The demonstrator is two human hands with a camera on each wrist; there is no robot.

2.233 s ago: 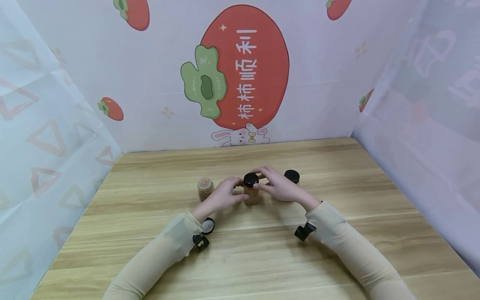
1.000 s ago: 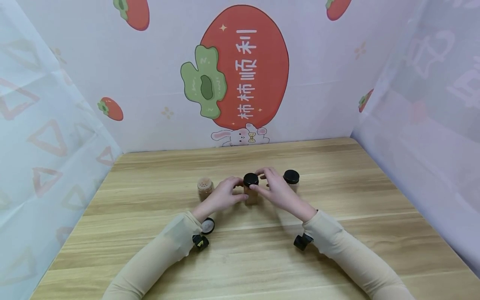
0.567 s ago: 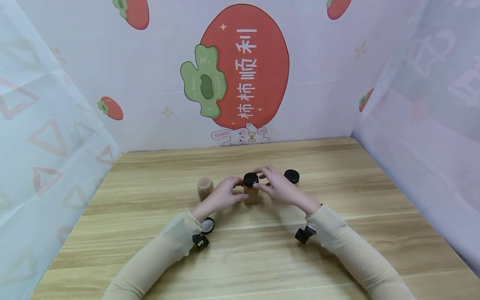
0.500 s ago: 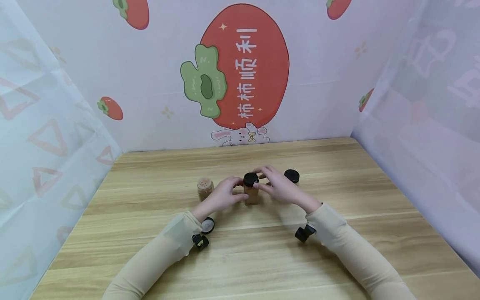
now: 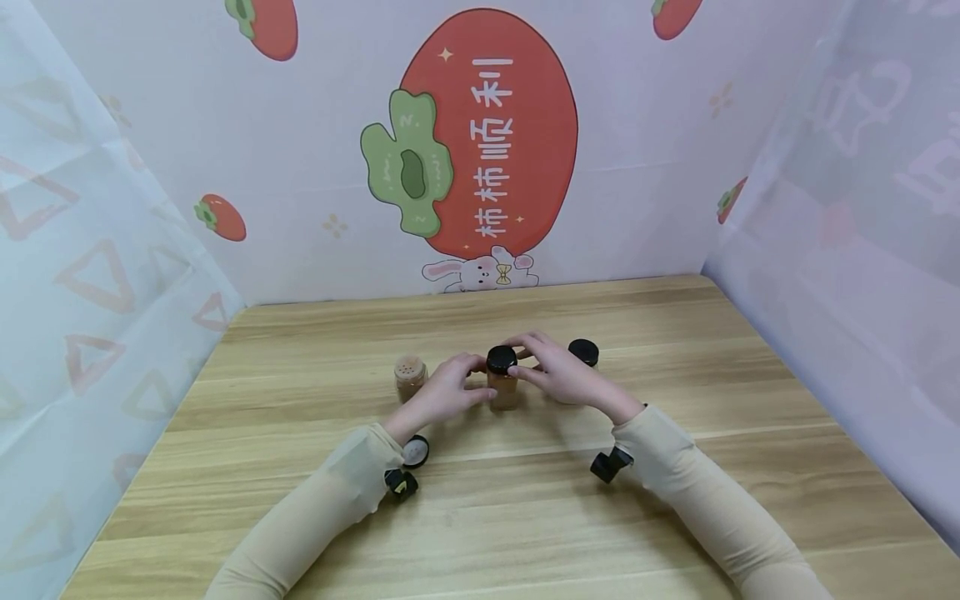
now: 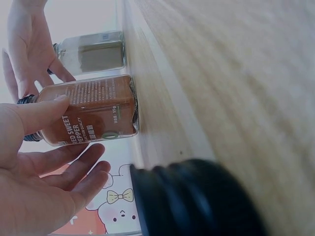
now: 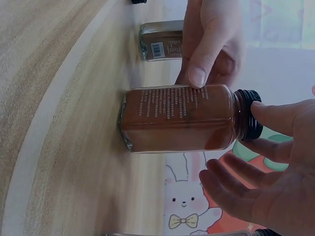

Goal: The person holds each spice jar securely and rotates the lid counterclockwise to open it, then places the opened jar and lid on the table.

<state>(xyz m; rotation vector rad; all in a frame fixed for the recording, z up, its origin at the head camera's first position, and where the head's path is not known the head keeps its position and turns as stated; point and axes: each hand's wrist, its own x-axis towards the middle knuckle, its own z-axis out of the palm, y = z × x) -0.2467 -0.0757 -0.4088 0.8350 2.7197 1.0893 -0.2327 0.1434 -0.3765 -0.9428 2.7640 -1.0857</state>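
A square glass jar of red sweet pepper powder [image 6: 98, 113] stands upright on the table in the head view, mid-table. My left hand [image 5: 448, 390] grips its body from the left, with the thumb lying across the label side. On the other side, my right hand [image 5: 553, 372] pinches the jar's black screw cap [image 7: 252, 115] between thumb and index finger. Its other fingers are spread apart, off the glass, in the right wrist view. The cap sits on the jar's neck.
Left of my left hand stands an uncapped shaker jar [image 5: 410, 377] with a perforated top. A loose black cap [image 5: 416, 452] lies upturned near my left wrist. Behind my right hand is another black-capped jar [image 5: 583, 353]. The wooden table [image 5: 480, 533] meets a printed backdrop [image 5: 315, 150].
My right hand has turned about the cap since one second ago, its thumb shifting right and its wrist swinging outward. The left hand and the jar have stayed in place.
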